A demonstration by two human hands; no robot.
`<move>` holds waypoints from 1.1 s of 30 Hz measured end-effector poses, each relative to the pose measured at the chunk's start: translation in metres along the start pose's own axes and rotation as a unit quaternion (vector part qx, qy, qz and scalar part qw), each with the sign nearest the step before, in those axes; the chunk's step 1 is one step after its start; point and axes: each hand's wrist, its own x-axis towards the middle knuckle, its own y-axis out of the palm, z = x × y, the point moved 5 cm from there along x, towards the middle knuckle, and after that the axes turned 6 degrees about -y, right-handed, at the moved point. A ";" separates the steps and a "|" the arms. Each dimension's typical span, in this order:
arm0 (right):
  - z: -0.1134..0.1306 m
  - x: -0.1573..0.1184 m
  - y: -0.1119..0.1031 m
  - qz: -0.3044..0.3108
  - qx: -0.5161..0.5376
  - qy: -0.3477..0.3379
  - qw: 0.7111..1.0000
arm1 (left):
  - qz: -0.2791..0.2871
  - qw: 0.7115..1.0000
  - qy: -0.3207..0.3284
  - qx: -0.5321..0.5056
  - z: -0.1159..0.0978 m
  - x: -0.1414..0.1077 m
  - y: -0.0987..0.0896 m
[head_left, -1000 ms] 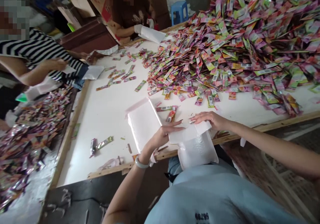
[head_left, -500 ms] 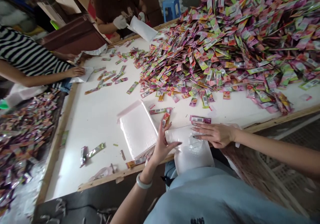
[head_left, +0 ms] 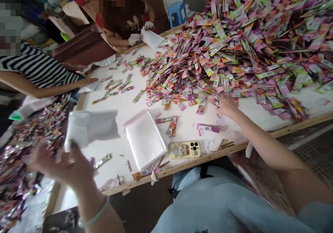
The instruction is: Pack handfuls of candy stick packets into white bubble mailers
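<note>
My left hand (head_left: 69, 167), blurred by motion, is at the lower left with thumb and fingers spread. Just beyond its fingertips a blurred clear plastic bag (head_left: 95, 127) lies over the white table; I cannot tell whether they touch. My right hand (head_left: 227, 105) reaches to the near edge of a large heap of colourful stick sachets (head_left: 187, 66). Its fingertips are among the sachets and partly hidden, so their grip is unclear. Between my hands lies a stack of clear plastic bags (head_left: 145, 139). A phone in a yellow cartoon case (head_left: 185, 150) is beside the stack.
A wooden rim (head_left: 226, 153) edges the white table (head_left: 104, 104). Loose sachets (head_left: 208, 128) lie near the phone. Across the table a person's gloved hands (head_left: 134, 39) hold a bag; at left is a person in a striped top (head_left: 39, 66). More sachets (head_left: 41, 125) lie far left.
My left hand has swung left, and a plastic bag now lies at the left. My right hand has moved forward to the heap. The phone, previously covered, now shows.
</note>
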 end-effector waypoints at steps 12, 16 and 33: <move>0.075 -0.005 -0.004 0.035 -0.159 -0.418 0.894 | 0.397 0.912 0.077 0.073 -0.057 -0.139 0.197; 0.087 -0.004 -0.014 0.003 -0.035 -0.459 0.888 | 0.416 0.898 0.074 0.124 -0.051 -0.152 0.206; 0.055 -0.071 0.005 0.006 0.728 -0.044 0.684 | 0.410 0.909 -0.052 0.047 -0.056 -0.171 0.240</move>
